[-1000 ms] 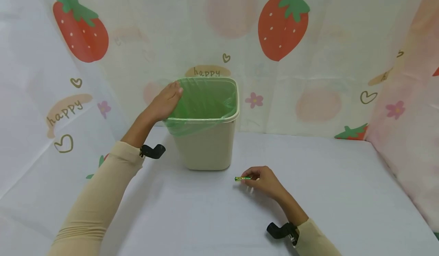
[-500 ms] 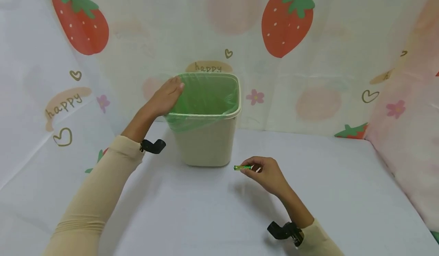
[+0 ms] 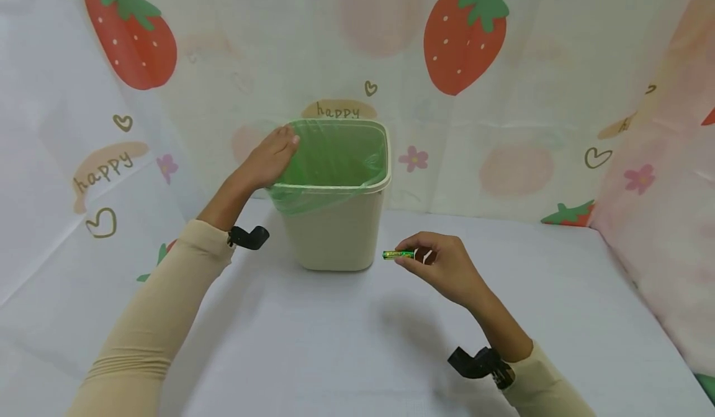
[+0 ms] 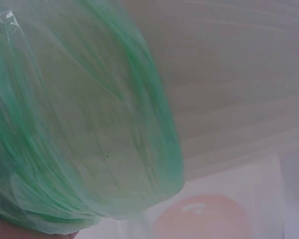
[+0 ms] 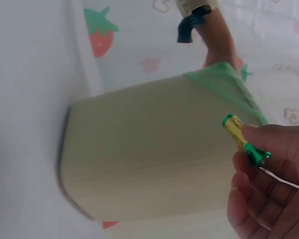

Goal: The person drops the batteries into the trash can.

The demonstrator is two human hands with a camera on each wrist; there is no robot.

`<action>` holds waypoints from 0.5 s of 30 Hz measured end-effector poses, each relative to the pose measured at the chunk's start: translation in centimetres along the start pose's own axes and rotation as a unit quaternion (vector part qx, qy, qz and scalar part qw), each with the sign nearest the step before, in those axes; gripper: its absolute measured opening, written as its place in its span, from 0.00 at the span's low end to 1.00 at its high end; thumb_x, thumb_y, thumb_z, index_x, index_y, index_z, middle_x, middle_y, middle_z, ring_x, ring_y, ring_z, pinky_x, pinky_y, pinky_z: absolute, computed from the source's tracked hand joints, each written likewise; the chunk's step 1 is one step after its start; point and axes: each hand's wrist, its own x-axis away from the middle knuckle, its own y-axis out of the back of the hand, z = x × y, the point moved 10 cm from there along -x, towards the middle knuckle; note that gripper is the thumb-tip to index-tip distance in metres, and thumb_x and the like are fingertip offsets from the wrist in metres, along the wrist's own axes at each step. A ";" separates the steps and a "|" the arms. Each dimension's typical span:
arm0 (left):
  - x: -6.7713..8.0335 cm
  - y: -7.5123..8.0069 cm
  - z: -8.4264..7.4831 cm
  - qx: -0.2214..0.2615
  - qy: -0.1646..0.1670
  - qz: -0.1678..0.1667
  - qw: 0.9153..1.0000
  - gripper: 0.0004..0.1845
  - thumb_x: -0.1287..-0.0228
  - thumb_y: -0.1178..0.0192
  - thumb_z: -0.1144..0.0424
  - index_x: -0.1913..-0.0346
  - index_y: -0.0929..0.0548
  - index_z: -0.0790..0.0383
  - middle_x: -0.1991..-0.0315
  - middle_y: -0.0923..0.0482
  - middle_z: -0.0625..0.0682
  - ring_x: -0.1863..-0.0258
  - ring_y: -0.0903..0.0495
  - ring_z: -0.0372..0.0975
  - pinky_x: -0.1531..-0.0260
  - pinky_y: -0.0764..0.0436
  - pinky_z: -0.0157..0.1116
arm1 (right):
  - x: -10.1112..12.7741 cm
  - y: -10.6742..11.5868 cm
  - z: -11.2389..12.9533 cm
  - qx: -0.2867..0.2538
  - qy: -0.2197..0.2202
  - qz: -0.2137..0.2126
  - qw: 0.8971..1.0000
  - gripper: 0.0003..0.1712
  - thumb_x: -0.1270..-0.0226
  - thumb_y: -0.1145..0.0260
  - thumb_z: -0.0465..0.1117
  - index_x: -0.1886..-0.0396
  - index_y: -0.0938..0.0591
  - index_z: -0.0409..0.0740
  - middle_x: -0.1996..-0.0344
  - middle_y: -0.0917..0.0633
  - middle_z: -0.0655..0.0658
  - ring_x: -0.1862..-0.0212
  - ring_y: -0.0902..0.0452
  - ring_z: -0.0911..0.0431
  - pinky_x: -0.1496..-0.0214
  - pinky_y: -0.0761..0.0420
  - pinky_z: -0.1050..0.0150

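My right hand (image 3: 441, 265) pinches a small green and yellow battery (image 3: 398, 255) between thumb and fingertips, raised over the white table in front of the bin's right side. The right wrist view shows this battery (image 5: 245, 139) tilted, one green end beside the fingers. My left hand (image 3: 274, 156) lies along the left rim of a cream-coloured trash can (image 3: 335, 231), its fingers straight. A thin green bin bag (image 3: 335, 156) lines the can and folds over its rim. In the left wrist view the bag (image 4: 114, 124) covers much of the picture and hides most of that hand.
The trash can stands upright near the back of the white-covered table (image 3: 313, 342). Behind it hangs a curtain (image 3: 503, 94) printed with strawberries, hearts and flowers. Each wrist wears a black camera mount.
My right hand has risen from the tabletop with the battery and moved slightly away from me; its shadow has separated from it. The left hand stays on the rim. The head view shifted slightly.
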 end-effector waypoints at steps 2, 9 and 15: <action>0.0 0.1 -0.1 0.000 0.000 -0.002 1.000 0.37 0.15 0.75 0.47 0.21 0.61 0.74 0.19 0.67 0.65 0.19 0.69 0.53 0.22 0.65 0.49 | -0.5 0.5 1.0 0.007 0.016 -0.002 1.000 0.08 0.38 0.23 0.38 0.60 0.10 0.54 0.66 0.12 0.60 0.69 0.20 0.59 0.67 0.18 0.63; -0.2 0.2 -0.2 0.001 -0.001 -0.005 1.000 0.36 0.15 0.75 0.48 0.21 0.61 0.74 0.19 0.66 0.65 0.19 0.69 0.53 0.22 0.65 0.48 | -2.4 2.4 4.4 0.009 0.075 -0.010 0.997 0.08 0.37 0.24 0.38 0.59 0.10 0.51 0.66 0.12 0.59 0.69 0.20 0.59 0.67 0.19 0.63; 0.1 0.0 0.0 0.009 0.003 -0.004 1.000 0.37 0.15 0.75 0.46 0.21 0.61 0.73 0.19 0.67 0.65 0.19 0.69 0.53 0.22 0.65 0.49 | -3.8 3.3 6.5 0.015 0.101 -0.009 0.995 0.08 0.37 0.24 0.37 0.59 0.10 0.50 0.67 0.12 0.59 0.69 0.20 0.58 0.66 0.18 0.63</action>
